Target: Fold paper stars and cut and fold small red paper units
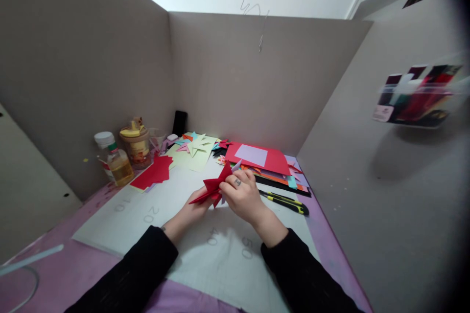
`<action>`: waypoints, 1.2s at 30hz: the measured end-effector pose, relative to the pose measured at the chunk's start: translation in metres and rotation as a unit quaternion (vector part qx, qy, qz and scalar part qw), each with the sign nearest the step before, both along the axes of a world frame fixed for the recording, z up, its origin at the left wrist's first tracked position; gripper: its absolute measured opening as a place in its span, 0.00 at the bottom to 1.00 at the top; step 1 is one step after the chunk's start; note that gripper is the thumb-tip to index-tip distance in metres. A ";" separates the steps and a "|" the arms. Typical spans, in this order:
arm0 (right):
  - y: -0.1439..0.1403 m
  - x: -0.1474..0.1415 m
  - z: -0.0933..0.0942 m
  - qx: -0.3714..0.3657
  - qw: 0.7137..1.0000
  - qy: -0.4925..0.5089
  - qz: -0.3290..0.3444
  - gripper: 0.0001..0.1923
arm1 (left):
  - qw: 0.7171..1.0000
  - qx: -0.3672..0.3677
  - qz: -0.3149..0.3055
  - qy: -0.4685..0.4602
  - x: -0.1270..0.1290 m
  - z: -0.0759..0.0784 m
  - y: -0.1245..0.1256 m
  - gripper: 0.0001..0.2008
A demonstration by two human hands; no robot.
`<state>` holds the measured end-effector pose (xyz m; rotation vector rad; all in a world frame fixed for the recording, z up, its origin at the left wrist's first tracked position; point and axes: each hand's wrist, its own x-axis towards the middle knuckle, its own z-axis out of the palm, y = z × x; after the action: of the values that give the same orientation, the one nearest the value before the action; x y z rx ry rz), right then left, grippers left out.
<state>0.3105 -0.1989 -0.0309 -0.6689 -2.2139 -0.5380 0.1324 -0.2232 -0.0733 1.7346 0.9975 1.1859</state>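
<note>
Both of my hands hold a folded red paper piece (215, 187) with pointed tips, just above a white cutting mat (154, 215) marked with numbers. My left hand (194, 211) grips it from below and is partly hidden behind it. My right hand (243, 195) pinches its right side with the fingers curled over the paper. Both arms wear black sleeves.
A yellow-black utility knife (285, 201) lies right of my hands. Behind are a stack of coloured paper sheets (264, 164), red paper (154, 172), pale green folded shapes (196, 149), a bottle of yellow liquid (119, 165), a jar (136, 145) and a black phone (179, 122). Grey cardboard walls (235, 78) enclose the desk.
</note>
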 end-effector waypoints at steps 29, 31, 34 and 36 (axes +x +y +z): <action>0.017 -0.002 -0.015 -0.264 0.895 0.357 -0.046 0.31 | 0.843 -0.273 0.054 -0.461 0.004 0.001 0.003 0.13; 0.017 -0.008 -0.019 -0.347 0.846 0.402 -0.050 0.38 | 0.831 -0.275 0.057 -0.480 0.004 0.002 0.004 0.12; 0.017 -0.014 -0.023 -0.484 0.754 0.444 -0.018 0.49 | 0.830 -0.261 0.066 -0.489 0.006 0.000 0.005 0.12; 0.017 -0.015 -0.022 -0.555 0.702 0.445 0.023 0.51 | 0.836 -0.259 0.060 -0.480 0.006 -0.003 0.005 0.12</action>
<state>0.2955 -0.1818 -0.0531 -1.1210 -1.3579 1.1024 0.1380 -0.2181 -0.0761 0.4985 0.6790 1.4473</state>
